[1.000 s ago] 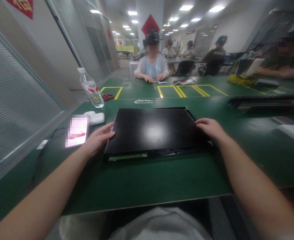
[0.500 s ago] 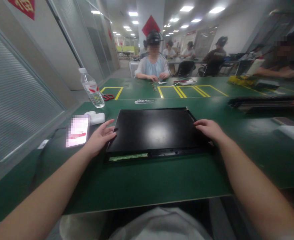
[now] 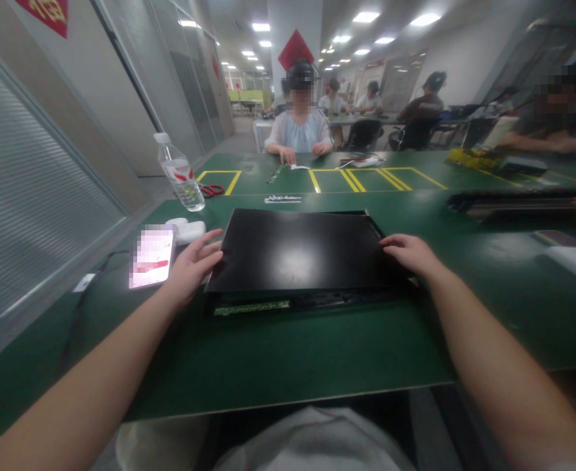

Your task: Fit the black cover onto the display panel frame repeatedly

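Note:
A flat black display panel (image 3: 297, 252) lies on the green table (image 3: 288, 356) in front of me, with a green circuit strip (image 3: 251, 307) showing along its near edge. My left hand (image 3: 192, 265) grips the panel's left edge, thumb on top, and that side sits slightly raised above the frame underneath. My right hand (image 3: 410, 254) is curled over the panel's right edge, fingers bent down onto it.
Left of the panel lie a lit phone (image 3: 152, 257) and a white case (image 3: 189, 230). Farther back are a water bottle (image 3: 180, 175), red scissors (image 3: 212, 190) and a row of small parts (image 3: 281, 198). Another dark panel (image 3: 518, 199) lies at right. A person (image 3: 300, 127) sits opposite.
The panel's left side has risen a little off its frame under my left hand. My right hand has stayed on the right edge. The person opposite moved their hands.

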### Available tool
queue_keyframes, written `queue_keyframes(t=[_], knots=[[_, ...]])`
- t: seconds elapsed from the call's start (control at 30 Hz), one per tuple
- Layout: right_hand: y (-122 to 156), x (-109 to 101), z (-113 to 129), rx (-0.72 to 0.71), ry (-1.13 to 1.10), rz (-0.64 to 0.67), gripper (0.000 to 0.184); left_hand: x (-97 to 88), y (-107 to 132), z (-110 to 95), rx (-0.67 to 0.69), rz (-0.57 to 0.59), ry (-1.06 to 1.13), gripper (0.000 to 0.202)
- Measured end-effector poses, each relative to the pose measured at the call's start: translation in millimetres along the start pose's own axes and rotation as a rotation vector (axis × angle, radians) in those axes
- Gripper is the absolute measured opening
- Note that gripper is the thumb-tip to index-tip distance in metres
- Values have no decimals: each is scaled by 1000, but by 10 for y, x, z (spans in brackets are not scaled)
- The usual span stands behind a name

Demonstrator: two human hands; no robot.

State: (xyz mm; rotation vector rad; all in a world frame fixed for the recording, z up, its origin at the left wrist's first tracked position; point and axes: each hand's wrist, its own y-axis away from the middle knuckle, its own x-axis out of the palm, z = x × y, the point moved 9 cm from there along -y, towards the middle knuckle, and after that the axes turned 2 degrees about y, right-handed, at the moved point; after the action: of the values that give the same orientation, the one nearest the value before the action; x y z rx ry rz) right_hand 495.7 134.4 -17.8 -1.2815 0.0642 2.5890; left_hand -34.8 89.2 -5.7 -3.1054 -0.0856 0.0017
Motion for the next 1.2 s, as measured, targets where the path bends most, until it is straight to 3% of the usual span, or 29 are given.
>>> queue_keyframes(t=[0.13,0.37,0.6,0.87,1.2], knots=[[-6,-5,2,-8,10,-5,22,55,40,-74,33,-22,57,80],[23,-21,46,-4,34,9,21,168,93,14,-43,20,61,81],[26,-31,40,-8,10,1,20,215,99,10,4,66,-8,82],[28,-23,28,-12,12,-8,21,203,87,45,39,56,-40,71],[16,-11,19,-14,-1,13,21,217,95,26,19,44,-60,73]])
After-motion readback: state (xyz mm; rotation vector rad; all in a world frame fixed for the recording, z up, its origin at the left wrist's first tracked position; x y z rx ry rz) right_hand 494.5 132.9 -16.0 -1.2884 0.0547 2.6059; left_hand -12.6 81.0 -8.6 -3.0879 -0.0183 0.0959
